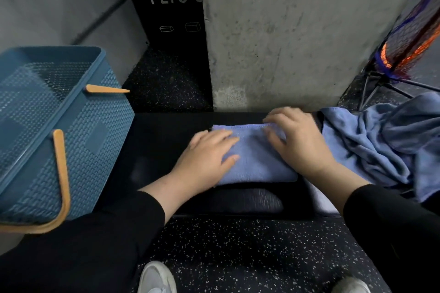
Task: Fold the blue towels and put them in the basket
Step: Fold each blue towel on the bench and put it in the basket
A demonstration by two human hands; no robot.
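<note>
A folded blue towel [256, 162] lies flat on a black bench [164, 145] in the middle of the view. My left hand [207, 159] rests on the towel's left side with fingers spread and straight. On its right side my right hand [297, 140] presses down, fingers slightly bent at the far edge. A heap of loose, crumpled blue towels [381, 145] sits at the right end of the bench. The blue woven basket [100, 140] with tan handles stands at the left; no towel shows inside it.
A concrete pillar [297, 31] rises just behind the bench. A black box marked PLYO [171, 7] stands beside it. An orange and blue net on a stand [409, 43] is at the far right. Speckled black floor and my white shoes [157, 278] lie below.
</note>
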